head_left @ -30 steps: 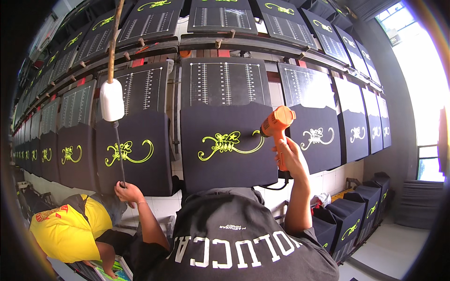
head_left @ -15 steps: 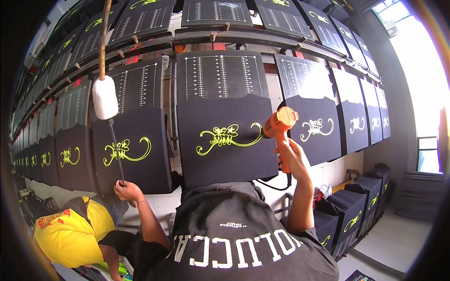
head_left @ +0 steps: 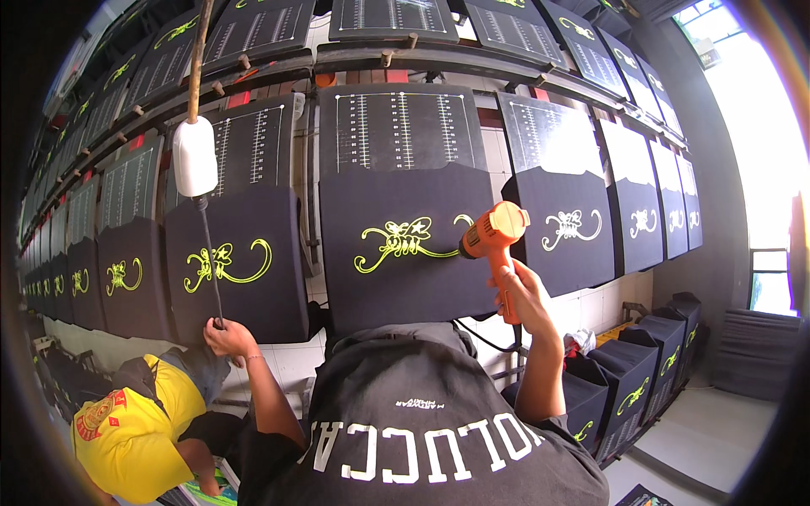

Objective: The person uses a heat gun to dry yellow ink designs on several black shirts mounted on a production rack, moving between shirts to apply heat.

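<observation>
An orange heat gun (head_left: 498,228) is gripped by its handle in my right hand (head_left: 525,293). Its nozzle points left, over the right-hand curl of a neon yellow-green print (head_left: 405,241) on dark fabric (head_left: 405,304) laid on a board. My left hand (head_left: 229,339) is closed around a thin black cord (head_left: 211,270). That cord runs up to a white, rounded socket block (head_left: 195,158), which hangs from a brown stick (head_left: 196,63). Behind my left hand lies another board with the same yellow print (head_left: 221,266).
Rows of printed boards stretch left and right, with a rail (head_left: 472,61) and another row beyond. The print on the right neighbour (head_left: 572,229) looks paler. A person in a yellow shirt (head_left: 135,430) bends at lower left. Dark printed panels (head_left: 629,379) stand at lower right.
The heat gun has shifted slightly left and down along the print's curl. My left hand stays on the cord. The person in yellow has moved a little.
</observation>
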A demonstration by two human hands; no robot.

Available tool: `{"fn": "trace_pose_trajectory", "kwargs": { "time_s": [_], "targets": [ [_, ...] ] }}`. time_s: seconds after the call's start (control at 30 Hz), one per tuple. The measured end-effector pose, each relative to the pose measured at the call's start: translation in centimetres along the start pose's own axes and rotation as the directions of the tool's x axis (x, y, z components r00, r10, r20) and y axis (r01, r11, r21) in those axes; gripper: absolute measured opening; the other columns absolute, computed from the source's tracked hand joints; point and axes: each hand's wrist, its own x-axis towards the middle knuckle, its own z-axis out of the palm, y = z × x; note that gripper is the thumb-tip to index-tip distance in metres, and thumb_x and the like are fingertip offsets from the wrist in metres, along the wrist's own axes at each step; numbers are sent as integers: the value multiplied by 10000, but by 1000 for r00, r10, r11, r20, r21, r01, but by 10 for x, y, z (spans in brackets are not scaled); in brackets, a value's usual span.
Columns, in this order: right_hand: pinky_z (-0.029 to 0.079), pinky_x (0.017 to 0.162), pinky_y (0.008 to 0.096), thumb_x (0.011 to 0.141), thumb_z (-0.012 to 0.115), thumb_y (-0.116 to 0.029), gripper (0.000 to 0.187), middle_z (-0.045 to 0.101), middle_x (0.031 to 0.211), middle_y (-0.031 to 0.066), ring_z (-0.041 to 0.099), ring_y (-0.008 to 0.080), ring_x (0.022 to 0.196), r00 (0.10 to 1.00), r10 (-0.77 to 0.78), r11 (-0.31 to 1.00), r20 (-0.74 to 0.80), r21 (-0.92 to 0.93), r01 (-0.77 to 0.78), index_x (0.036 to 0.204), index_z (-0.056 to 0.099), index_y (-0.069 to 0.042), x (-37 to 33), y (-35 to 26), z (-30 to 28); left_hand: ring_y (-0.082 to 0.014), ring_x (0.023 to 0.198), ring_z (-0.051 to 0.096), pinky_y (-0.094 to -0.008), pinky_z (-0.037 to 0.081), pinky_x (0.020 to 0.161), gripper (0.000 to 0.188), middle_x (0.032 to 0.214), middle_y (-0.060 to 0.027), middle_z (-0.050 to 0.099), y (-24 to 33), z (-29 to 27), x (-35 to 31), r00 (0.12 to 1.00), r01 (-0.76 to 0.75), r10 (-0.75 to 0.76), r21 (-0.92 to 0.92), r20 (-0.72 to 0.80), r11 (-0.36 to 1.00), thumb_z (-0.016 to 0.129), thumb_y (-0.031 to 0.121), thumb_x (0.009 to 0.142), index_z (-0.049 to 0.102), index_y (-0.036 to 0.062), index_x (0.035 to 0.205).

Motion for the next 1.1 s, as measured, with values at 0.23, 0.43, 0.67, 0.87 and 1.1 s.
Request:
{"fn": "trace_pose_trajectory", "kwargs": {
  "time_s": [0.23,0.43,0.67,0.87,1.1],
  "targets": [
    [500,525,228,1010,546,-421,481,635,916,45,574,72,639,996,30,999,86,-22,-28,1289,552,-29,-3,0,11,-340,1197,544,-496,366,986,222,1250,-130,630,-5,3,2,999,26,-26,7,26,1000,595,201,931,677,74,1094],
    [510,514,231,1032,509,-325,403,625,913,49,575,70,630,990,31,999,141,-44,-25,1297,537,-22,-4,-9,26,-330,1247,521,-492,361,1008,279,1287,-153,605,0,-3,0,996,58,-59,14,64,998,602,205,924,647,44,1147],
    [516,549,239,1044,482,-295,371,614,920,46,576,73,650,977,56,996,204,-81,-40,1286,529,-18,4,-23,43,-336,1260,510,-498,350,1031,291,1305,-170,592,8,-11,0,993,74,-73,2,90,997,584,191,931,637,31,1168],
    [515,562,247,1044,478,-300,363,612,920,44,576,77,671,965,37,993,260,-118,-6,1271,532,-22,19,-30,51,-347,1241,526,-504,364,1024,294,1306,-177,593,10,-11,1,994,82,-82,5,78,997,566,205,941,641,35,1169],
    [506,570,243,1046,477,-292,362,602,912,37,568,75,663,945,74,992,319,-120,-37,1279,534,-20,14,-32,42,-348,1242,517,-503,352,1024,270,1307,-169,591,15,-10,-1,992,111,-112,12,54,994,553,212,959,647,59,1162]
  ]
}}
